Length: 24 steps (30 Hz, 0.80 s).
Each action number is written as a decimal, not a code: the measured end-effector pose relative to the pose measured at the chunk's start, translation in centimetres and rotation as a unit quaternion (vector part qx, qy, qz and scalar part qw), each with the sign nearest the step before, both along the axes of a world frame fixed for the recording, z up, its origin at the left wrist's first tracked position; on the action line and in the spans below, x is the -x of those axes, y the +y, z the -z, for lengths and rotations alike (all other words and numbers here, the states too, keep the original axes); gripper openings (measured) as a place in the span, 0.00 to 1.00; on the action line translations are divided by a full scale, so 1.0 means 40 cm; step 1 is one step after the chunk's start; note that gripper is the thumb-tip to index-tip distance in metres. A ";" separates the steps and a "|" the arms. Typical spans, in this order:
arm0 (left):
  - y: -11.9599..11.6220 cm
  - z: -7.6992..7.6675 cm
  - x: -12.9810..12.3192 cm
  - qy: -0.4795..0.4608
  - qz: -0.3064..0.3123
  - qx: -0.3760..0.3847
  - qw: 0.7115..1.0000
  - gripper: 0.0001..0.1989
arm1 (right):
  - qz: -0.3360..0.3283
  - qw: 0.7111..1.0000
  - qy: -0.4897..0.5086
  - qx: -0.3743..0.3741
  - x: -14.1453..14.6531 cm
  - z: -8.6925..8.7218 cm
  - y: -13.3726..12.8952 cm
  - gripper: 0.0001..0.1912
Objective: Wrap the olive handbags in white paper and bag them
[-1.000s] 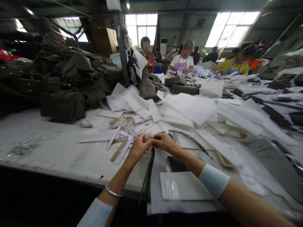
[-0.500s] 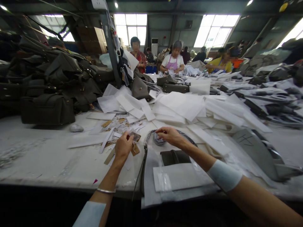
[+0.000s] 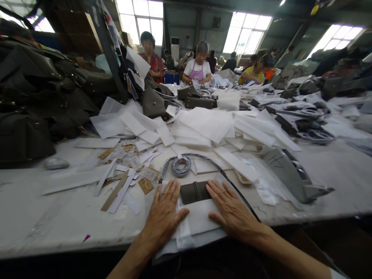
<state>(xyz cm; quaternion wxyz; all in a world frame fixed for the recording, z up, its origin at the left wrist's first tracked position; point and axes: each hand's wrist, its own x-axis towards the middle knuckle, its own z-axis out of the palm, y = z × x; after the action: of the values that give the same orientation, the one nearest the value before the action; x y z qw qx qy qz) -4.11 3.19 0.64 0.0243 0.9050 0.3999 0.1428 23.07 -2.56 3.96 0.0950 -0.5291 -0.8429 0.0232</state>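
Left hand [image 3: 164,211] and right hand [image 3: 232,211] lay flat, gripping nothing, on white wrapping [image 3: 199,214]. Dark panel [image 3: 190,193] appeared light, pliable; hold judged best at 2 side edges.

One left hand [image 3: 164,211] and one right hand [image 3: 232,211] share the table [image 3: 69,217] with one dark flap [image 3: 188,193], one coiled strap [image 3: 174,166], one arched strap [image 3: 215,163], one magenta scrap [image 3: 86,238] and one grey panel [image 3: 283,170]. Beyond them are one post [image 3: 109,52] and at least four windows [image 3: 247,33]. White sheets [image 3: 203,122] number well over ten and tan tags [image 3: 145,186] at least three, too jumbled to count exactly.
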 end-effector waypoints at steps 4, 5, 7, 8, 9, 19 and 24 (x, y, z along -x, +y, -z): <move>0.023 0.005 0.013 0.011 -0.008 0.028 1.000 0.37 | 0.004 1.000 0.008 -0.021 0.000 0.016 0.006 0.38; 0.028 -0.005 0.016 0.011 -0.006 0.043 0.999 0.36 | 0.005 1.000 0.009 -0.023 0.000 0.009 0.009 0.37; 0.029 -0.036 0.022 0.008 -0.001 0.074 0.997 0.35 | 0.007 0.999 0.014 -0.030 -0.001 -0.011 0.008 0.37; 0.022 -0.053 0.025 0.003 0.004 0.084 0.996 0.34 | 0.006 0.999 0.016 -0.035 -0.002 -0.021 0.002 0.38; 0.009 -0.069 0.028 -0.001 0.010 0.086 0.996 0.34 | 0.002 0.999 0.017 -0.042 -0.003 -0.029 -0.007 0.39; -0.155 -0.016 0.033 0.044 0.063 -0.153 0.985 0.40 | -0.078 0.992 0.035 -0.089 0.005 0.014 -0.082 0.44; -0.163 0.009 0.050 -0.014 0.020 -0.192 0.981 0.40 | -0.016 0.968 0.226 -0.111 0.004 -0.024 -0.165 0.26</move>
<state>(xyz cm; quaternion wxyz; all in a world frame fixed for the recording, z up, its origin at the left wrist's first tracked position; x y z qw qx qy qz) -6.09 -3.33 0.27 -0.1417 0.8985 0.3465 0.2292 22.93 -9.16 4.93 0.3405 -0.4825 -0.8054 0.0504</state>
